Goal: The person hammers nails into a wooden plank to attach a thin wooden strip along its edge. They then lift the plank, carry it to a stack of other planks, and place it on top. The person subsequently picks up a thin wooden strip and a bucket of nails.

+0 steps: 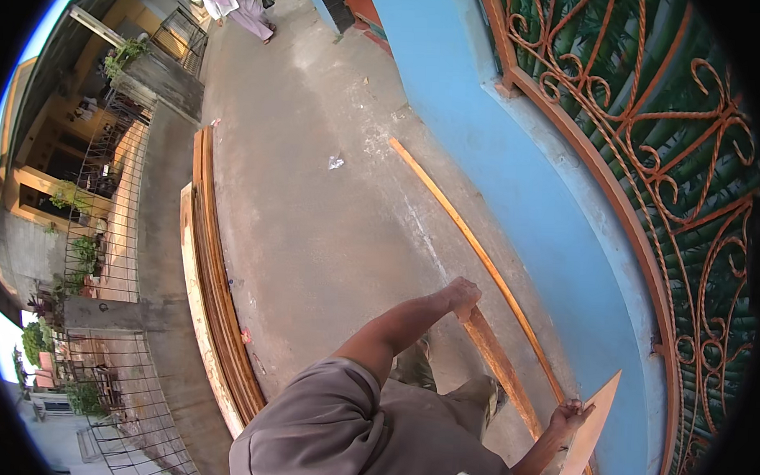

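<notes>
My left hand (pixel 464 296), at the end of my stretched-out arm, is closed round the upper end of a brown wooden plank (pixel 503 363). The plank slants down to the right, past my legs. Lower right, my right hand (pixel 568 418) is closed on a pale flat board (pixel 589 442) with a pointed upper corner. The board's lower part runs out of view. Behind my hands, a long narrow wooden strip (pixel 472 241) lies along the ground near the blue wall; its lower end passes behind my right hand.
A stack of long wooden planks (pixel 211 290) lies on the left beside a low concrete wall (pixel 166 255) with a wire fence. To the right, a blue wall (pixel 483 157) carries a rusty scrolled metal grille (pixel 634 163). A person (pixel 237 2) is far up the concrete lane (pixel 306 210).
</notes>
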The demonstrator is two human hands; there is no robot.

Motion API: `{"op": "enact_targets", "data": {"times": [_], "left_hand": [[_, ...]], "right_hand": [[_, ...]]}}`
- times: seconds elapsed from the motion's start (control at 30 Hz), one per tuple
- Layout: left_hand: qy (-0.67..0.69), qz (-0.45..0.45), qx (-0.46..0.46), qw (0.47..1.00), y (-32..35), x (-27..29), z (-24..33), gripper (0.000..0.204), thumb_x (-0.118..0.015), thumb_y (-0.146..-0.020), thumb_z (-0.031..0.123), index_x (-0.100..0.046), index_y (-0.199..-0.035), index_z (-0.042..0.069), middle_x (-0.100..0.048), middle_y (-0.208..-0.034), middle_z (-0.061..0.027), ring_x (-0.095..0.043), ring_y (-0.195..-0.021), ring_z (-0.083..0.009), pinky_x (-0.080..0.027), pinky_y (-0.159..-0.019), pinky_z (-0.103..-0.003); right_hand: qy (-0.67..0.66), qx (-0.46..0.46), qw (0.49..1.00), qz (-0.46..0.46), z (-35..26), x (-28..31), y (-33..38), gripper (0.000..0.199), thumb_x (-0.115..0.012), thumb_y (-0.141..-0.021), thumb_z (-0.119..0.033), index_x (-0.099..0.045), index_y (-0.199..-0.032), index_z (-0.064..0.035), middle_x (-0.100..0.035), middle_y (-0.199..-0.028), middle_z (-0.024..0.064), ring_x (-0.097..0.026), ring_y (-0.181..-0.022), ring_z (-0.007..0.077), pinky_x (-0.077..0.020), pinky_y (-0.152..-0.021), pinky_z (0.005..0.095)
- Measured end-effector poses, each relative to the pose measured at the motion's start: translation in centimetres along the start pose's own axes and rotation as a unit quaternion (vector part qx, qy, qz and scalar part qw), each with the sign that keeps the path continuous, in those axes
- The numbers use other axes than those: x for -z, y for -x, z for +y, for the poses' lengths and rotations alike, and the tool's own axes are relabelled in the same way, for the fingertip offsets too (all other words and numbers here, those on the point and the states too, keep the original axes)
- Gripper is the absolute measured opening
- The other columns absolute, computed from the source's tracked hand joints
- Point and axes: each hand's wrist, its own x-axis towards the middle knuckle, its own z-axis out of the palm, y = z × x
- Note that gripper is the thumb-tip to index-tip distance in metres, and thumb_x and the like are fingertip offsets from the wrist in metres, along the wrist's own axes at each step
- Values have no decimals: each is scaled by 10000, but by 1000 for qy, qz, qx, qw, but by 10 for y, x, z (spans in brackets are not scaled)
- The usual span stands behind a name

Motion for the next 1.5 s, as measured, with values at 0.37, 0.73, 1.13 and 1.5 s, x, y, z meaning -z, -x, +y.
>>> {"op": "enact_targets", "data": {"times": [0.37, 0.73, 1.13, 1.5], "left_hand": [[6, -59, 53, 997, 26, 75, -249, 541, -781, -550, 397, -697, -930, 21, -661, -996, -197, -624, -992, -322, -468, -885, -396], [-37, -82, 80, 993, 66, 202, -541, 579, -794, -607, 437, -639, -1048, 95, -594, -1102, -94, -512, -1153, -270, -388, -962, -443], [-148, 14, 151, 977, 65, 216, -838, 887, -826, -622, 286, -396, -1379, 114, -327, -1458, -130, -235, -1389, -297, -206, -1124, -527], [256, -217, -49, 941, 173, 81, -645, 955, -798, -685, 392, -328, -1373, -75, -425, -1341, -316, -400, -1297, -377, -367, -1038, -433]], "right_hand": [[-2, -24, 1000, -18, 175, -144, 71, 437, -541, -937, -430, -451, -623, -141, -540, -540, 27, -528, -517, 141, -458, -537, 259], [-44, 38, 997, -42, 283, -169, 60, 399, -530, -944, -400, -549, -731, -64, -597, -661, 72, -545, -583, 175, -464, -565, 287], [6, 2, 997, -72, 459, -280, 149, 457, -532, -937, -432, -543, -679, -55, -574, -652, 66, -508, -610, 168, -417, -609, 292], [-44, -77, 995, -36, 663, -383, 282, 376, -542, -917, -472, -591, -796, -120, -612, -630, 24, -594, -569, 144, -470, -529, 294]]}}
